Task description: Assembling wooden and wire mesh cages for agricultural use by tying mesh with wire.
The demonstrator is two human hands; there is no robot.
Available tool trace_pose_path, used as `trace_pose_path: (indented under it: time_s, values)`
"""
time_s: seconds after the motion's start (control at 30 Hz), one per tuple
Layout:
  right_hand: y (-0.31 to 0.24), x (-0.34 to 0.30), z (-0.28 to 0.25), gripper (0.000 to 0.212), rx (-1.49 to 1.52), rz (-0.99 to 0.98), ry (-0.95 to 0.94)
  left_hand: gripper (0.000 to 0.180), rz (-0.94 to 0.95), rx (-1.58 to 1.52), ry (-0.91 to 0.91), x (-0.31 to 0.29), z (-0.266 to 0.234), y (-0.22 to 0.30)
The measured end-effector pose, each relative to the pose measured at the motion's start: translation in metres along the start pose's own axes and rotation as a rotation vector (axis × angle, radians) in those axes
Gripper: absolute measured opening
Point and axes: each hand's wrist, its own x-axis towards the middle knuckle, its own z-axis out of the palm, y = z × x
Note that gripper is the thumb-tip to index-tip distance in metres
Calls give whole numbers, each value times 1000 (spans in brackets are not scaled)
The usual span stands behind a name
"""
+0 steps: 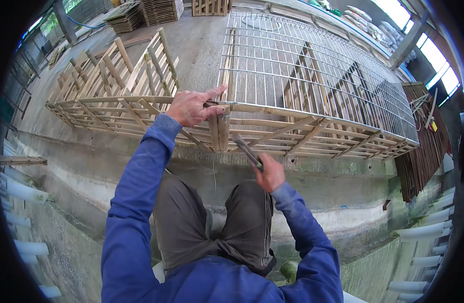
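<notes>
My left hand (194,107) grips the top of a wooden corner post (220,132), its index finger reaching over the top and its thumb along the front. Something small and dark shows between thumb and finger, too small to name. Right of the post is a slatted bamboo crate (312,132), covered by a wire mesh panel (272,65) whose near left corner meets the post. My right hand (270,174) is closed round the handle of a hammer-like tool (246,148), a little blurred. The tool points up and left toward the post, apart from it.
A second slatted bamboo crate (111,91) without mesh stands left of the post. Stacked slatted panels (161,10) lie at the back. On the right hangs a brown ribbed sheet (421,151). White pipes (22,192) stick out at both sides below the concrete ledge (333,169).
</notes>
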Motion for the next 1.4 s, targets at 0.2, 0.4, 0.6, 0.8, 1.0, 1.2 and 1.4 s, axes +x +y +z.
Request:
trace_pose_path:
  time_s: [0.2,0.4,0.6,0.8,1.0,1.2,1.4]
  values:
    - [-5,24,36,35,86,-129,136,74,-46,-7,-4,-2,-2,-1]
    - [23,33,60,35,-20,39,104,75,-29,-5,56,2,4,-7]
    - [18,41,66,36,-29,-79,144,75,-29,7,72,3,5,-5]
    - [27,41,71,36,-15,-177,148,69,5,48,122,4,11,-12]
    - [31,39,73,32,-37,-76,148,68,-21,46,89,0,8,-8]
    - [36,47,79,33,-90,49,127,68,-7,13,127,3,6,-9]
    - [47,59,82,41,-137,32,156,69,2,-32,131,7,4,-9]
